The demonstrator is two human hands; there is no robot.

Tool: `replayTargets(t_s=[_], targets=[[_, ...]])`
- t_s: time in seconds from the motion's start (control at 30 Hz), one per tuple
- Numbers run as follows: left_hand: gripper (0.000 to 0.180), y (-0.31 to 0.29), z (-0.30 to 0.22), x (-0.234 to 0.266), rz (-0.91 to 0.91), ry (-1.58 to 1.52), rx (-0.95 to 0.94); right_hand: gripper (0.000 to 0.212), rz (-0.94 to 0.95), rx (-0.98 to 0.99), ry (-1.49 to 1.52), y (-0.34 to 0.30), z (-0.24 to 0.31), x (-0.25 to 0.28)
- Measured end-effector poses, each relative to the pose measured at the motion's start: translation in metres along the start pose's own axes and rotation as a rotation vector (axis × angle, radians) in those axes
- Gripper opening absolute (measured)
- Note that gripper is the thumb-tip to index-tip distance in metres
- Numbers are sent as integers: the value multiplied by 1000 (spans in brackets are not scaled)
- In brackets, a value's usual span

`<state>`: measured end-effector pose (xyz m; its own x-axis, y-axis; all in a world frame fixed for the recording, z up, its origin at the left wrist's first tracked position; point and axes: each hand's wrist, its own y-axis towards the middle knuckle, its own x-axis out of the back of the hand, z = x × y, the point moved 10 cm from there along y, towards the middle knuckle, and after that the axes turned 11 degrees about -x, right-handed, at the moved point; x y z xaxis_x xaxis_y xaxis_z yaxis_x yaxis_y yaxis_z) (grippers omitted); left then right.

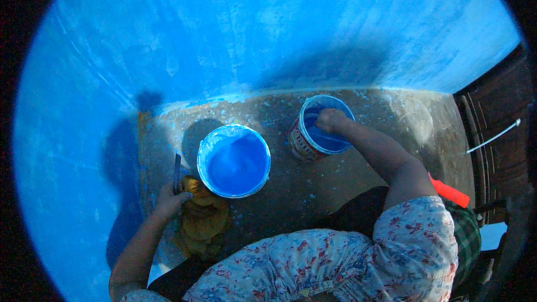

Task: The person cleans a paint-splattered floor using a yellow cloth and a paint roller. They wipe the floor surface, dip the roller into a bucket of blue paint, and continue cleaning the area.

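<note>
My right hand (331,120) reaches down into a smaller bucket (299,140) with printed sides and blue paint inside. Its fingers are curled and partly hidden by the hand itself, so what they hold does not show. To the left stands a wider bucket of light blue paint (238,166), its pale rim smeared with blue. Left of that bucket, my left hand (168,198) is closed on a dark flat stick (177,169) that points upward. Just beside this hand's fingertips a yellow-brown, layered, cloth-like thing (204,212) lies on the floor.
A blue-painted wall (235,28) rises in front and continues along the left. Paint flecks dot the grey floor (291,190). On the right are a dark wooden door (498,100) with a thin white rod (495,136), an orange-red object (449,190), and green checked cloth (469,235).
</note>
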<state>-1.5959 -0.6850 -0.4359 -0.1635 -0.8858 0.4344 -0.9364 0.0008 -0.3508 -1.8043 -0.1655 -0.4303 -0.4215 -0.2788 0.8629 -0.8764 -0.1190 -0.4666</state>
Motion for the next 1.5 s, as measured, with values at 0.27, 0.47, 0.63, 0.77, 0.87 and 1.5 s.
replayTargets(t_s=[0.27, 0.47, 0.63, 0.77, 0.87, 1.5], targets=[[33, -2, 10, 3, -17, -19, 59, 22, -210, 107, 39, -7, 11, 11], [30, 2, 11, 3, 8, 29, -6, 31, -81, 58, 84, 9, 2, -9], [41, -11, -35, -6, 70, -116, -80, 38, 58, -25, 61, 22, -10, -28], [45, 12, 18, -13, 109, -82, -114, 41, 5, 41, 107, 19, -10, -31], [45, 17, 29, -10, 100, -79, -165, 40, 8, 70, 153, 17, -3, -24], [41, 1, 8, 4, 18, -32, -149, 67, 733, -211, 886, -23, -36, -8]])
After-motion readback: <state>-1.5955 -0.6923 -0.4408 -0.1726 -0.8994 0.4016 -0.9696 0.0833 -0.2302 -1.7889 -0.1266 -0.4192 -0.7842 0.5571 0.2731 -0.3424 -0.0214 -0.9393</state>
